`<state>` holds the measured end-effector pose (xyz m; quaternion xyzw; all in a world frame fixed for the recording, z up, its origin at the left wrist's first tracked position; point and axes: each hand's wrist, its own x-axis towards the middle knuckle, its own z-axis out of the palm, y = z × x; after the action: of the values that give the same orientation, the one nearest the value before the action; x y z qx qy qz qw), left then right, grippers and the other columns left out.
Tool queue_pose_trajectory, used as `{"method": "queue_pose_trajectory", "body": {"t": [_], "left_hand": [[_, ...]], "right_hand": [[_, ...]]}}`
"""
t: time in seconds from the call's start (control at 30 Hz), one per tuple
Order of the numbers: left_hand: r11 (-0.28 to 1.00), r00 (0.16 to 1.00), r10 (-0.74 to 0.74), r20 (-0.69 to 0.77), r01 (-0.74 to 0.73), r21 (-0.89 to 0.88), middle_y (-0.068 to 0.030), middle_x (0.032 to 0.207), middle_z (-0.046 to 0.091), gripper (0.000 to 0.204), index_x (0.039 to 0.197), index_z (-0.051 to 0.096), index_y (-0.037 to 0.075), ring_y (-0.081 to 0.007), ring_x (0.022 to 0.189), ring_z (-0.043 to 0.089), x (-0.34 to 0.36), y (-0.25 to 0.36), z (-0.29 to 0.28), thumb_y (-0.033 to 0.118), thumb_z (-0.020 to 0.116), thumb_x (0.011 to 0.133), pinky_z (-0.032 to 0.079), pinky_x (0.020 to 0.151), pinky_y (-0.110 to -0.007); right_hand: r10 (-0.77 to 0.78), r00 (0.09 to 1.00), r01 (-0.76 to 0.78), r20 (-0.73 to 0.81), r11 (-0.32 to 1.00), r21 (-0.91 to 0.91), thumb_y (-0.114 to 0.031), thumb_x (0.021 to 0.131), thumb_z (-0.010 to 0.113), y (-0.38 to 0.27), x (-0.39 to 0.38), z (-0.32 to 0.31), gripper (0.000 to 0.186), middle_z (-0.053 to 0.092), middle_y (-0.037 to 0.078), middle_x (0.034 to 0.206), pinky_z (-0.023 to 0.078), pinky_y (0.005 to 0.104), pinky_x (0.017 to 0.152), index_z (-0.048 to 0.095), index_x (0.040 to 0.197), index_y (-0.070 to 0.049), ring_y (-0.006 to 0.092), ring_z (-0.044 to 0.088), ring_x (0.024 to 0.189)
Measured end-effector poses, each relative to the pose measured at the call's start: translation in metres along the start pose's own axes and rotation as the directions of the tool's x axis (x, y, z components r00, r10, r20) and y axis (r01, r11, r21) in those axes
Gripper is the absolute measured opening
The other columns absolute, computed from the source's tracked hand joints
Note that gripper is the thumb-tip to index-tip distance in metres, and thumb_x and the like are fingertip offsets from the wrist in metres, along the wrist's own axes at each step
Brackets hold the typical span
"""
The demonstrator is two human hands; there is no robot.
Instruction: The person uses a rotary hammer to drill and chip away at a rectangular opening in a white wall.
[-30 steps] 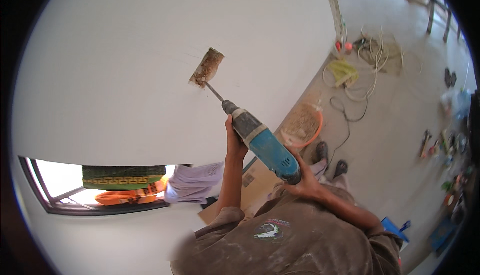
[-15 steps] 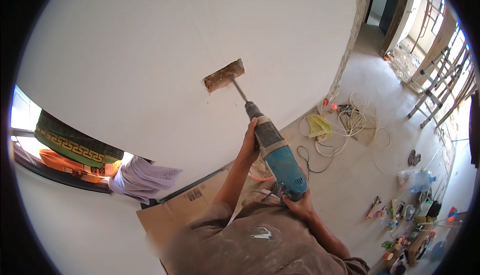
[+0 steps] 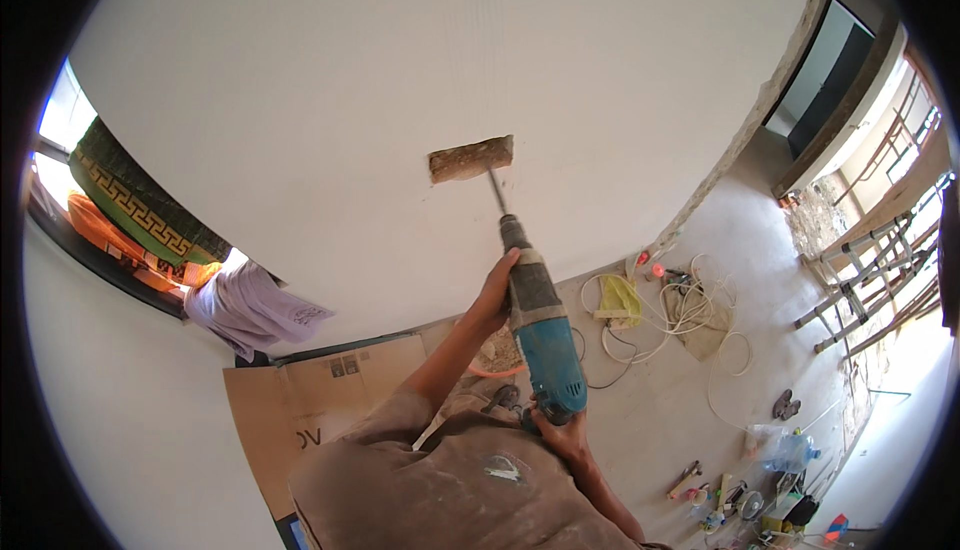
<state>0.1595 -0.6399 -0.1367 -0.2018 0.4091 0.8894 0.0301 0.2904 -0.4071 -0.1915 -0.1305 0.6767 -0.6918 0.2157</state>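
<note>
A teal and dark grey rotary hammer drill (image 3: 548, 350) points away from me at the white wall (image 3: 360, 90). Its long thin bit (image 3: 498, 193) reaches into a shallow rectangular recess (image 3: 460, 162) with rough brown masonry inside, toward the right end. My left hand (image 3: 497, 292) is wrapped round the drill's dark front housing, behind the chuck. At the rear, my right hand (image 3: 566, 435) grips the handle; some of its fingers are hidden by the drill body.
A cardboard sheet (image 3: 350, 390) lies left of me, below hanging cloths (image 3: 250, 300) at a window opening. On the floor to the right are tangled white cable (image 3: 690, 300), a yellow bag (image 3: 618, 302), scattered tools (image 3: 725, 500) and a plastic bottle (image 3: 795, 450). A ladder (image 3: 865, 285) stands farther right.
My view has turned, so the recess sits more level and the drill more upright in the picture. Both hands keep their grip, and the bit stays in the recess.
</note>
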Motion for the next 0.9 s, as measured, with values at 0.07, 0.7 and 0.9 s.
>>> {"method": "queue_pose_trajectory", "body": {"t": [0.07,0.7,0.9], "left_hand": [[0.999,0.999,0.006,0.031,-0.005,-0.038,-0.0067,0.099,0.063,0.051,0.113,0.055,0.008,-0.0186,0.093,0.063,-0.006,-0.001,-0.002,0.055,0.055,0.091,0.052,0.085,-0.036],[0.993,0.999,0.042,-0.031,-0.045,-0.108,-0.0072,0.102,0.062,0.059,0.118,0.052,0.010,-0.0198,0.096,0.063,-0.005,-0.020,-0.005,0.062,0.053,0.090,0.051,0.089,-0.037],[0.995,0.999,0.035,0.015,-0.033,-0.098,-0.0079,0.099,0.062,0.058,0.116,0.054,0.009,-0.0198,0.092,0.063,-0.006,-0.019,0.000,0.062,0.051,0.091,0.053,0.086,-0.037]], "right_hand": [[0.024,1.000,-0.023,0.018,1.000,-0.012,-0.003,0.075,0.067,0.001,0.000,-0.012,0.093,0.046,0.017,0.131,0.044,0.0378,0.098,0.012,0.150,-0.002,0.0231,0.053,0.116],[-0.003,0.995,0.002,0.099,1.000,0.006,-0.002,0.071,0.068,-0.035,0.011,-0.036,0.100,0.042,0.020,0.139,0.037,0.0387,0.107,0.009,0.152,-0.006,0.0261,0.043,0.130],[0.004,1.000,-0.002,0.023,0.995,-0.101,-0.002,0.071,0.066,-0.052,0.001,-0.026,0.099,0.044,0.020,0.137,0.038,0.0392,0.106,0.009,0.151,-0.005,0.0268,0.046,0.128]]}}
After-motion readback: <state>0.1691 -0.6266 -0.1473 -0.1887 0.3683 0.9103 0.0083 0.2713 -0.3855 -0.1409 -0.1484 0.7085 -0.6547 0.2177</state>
